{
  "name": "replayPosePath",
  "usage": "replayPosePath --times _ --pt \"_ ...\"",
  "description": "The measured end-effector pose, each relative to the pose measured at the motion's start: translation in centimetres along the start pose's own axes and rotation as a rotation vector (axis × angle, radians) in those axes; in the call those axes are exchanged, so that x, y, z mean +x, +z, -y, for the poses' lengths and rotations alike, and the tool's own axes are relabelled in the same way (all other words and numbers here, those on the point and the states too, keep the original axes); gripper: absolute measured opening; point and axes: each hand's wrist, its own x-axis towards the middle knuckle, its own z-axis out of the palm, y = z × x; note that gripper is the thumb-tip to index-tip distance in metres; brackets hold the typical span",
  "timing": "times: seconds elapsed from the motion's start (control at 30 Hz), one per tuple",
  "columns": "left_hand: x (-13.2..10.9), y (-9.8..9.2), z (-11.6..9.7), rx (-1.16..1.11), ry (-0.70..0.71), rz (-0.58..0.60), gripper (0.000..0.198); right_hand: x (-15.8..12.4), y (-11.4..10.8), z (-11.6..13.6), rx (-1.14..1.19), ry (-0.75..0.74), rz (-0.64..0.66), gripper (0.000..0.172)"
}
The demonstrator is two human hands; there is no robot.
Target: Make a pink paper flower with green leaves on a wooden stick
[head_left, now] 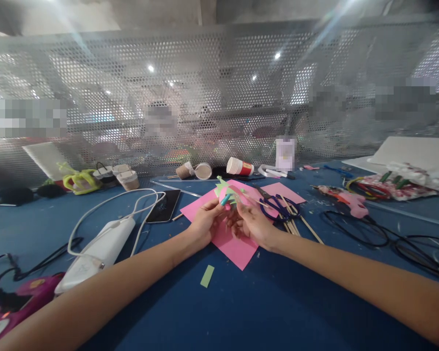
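Observation:
My left hand [207, 222] is closed on a small pink and green paper piece [227, 191], and a teal spot shows at its thumb tip. Close beside it, my right hand [254, 224] has its fingers curled at the same piece; whether they grip it is hard to make out. Pink paper sheets [237, 251] lie under both hands. Dark blue-handled scissors [283, 208] and several thin wooden sticks [309, 226] are just right of my right hand. A green paper strip [207, 276] lies on the blue table [241, 312] nearer to me.
At left are a black phone [164, 205], a white power strip [102, 243] with cable and a purple device [29, 297]. Paper cups [239, 166] stand or lie along the back. A pink glue gun [351, 201] with a black cord is at right, before a perforated metal screen [212, 97].

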Motion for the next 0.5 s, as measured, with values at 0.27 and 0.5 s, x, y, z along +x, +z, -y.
replayPosePath --times 0.27,0.5 --pt "-0.8 0.7 0.5 -0.038 -0.062 0.107 0.031 0.2 0.5 -0.4 -0.005 -0.016 -0.009 0.042" --pt "-0.6 0.6 -0.2 -0.128 -0.075 -0.062 0.012 -0.8 0.2 -0.2 -0.142 -0.323 -0.295 0.035"
